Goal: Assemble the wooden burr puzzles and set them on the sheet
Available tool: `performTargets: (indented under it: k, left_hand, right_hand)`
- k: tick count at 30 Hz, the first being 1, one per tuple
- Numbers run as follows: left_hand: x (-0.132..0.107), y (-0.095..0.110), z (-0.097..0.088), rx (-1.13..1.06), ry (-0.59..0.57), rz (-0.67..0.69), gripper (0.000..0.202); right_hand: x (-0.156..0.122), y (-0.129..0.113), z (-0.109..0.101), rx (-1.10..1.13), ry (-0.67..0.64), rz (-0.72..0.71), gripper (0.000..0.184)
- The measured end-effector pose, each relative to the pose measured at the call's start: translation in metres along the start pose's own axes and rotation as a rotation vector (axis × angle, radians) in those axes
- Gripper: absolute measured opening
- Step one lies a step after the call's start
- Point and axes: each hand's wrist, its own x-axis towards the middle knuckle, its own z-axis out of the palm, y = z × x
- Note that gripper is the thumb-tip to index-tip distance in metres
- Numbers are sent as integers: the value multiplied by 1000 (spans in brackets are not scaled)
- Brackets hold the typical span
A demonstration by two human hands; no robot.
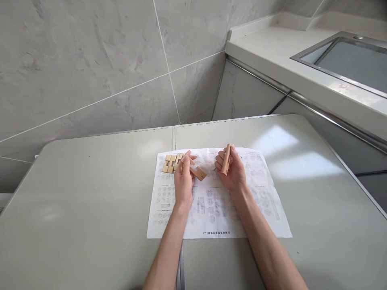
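Two bare forearms [166, 245] reach in from the near edge, cut off at the bottom of the frame, over a pale table [90, 209] and a creased printed sheet [272, 225]. Along the sheet's near side runs a heading, apparently upside down from here and too small to read.

Farther up the sheet, the left hand [184, 181] pinches a notched wooden piece [199, 173], thumb on top, one end pointing toward the right hand [236, 174]. That hand, palm turned upward, grips a wooden bar [226, 161] between thumb and curled fingers, the bar standing tilted, dark marks near its lower end. The two held parts are apart. Just beyond the left hand, a row of wooden blocks [169, 163] lies on the sheet's far left corner.

The step in hand looks to be sorting or comparing parts. A next move, if it joins them, would call for turning the cutouts to face each other and lining them up.

The left fingers hide part of the row, so its count, and whether they touch it, cannot be told. Small printed figures blur to gray; the bar's far face is out of sight. Behind stand a gray tiled wall [105, 60] and, at right, a white counter [260, 44] whose metal-framed panel [356, 64] is cropped.
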Motion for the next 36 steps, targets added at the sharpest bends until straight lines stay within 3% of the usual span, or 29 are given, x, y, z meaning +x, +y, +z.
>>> performTargets:
  k: [3, 10, 20, 28, 36]
  left_hand:
    - [2, 3, -5, 24, 11, 23, 50]
    - [2, 5, -6, -46, -102, -18, 53]
    - [1, 6, -6, -42, -205, -37, 58]
    - [1, 7, -4, -155, -212, -41, 53]
    - [-1, 8, -5, -215, -165, 28, 48]
  right_hand:
    - [-2, 1, 0, -92, 11, 17, 55]
    - [-5, 5, 0, -225, 8, 60, 51]
    - [-7, 6, 4, -334, -113, 17, 42]
    - [-13, 5, 5, -350, -269, 86, 35]
    - [-15, 6, 6, -536, -528, 72, 34]
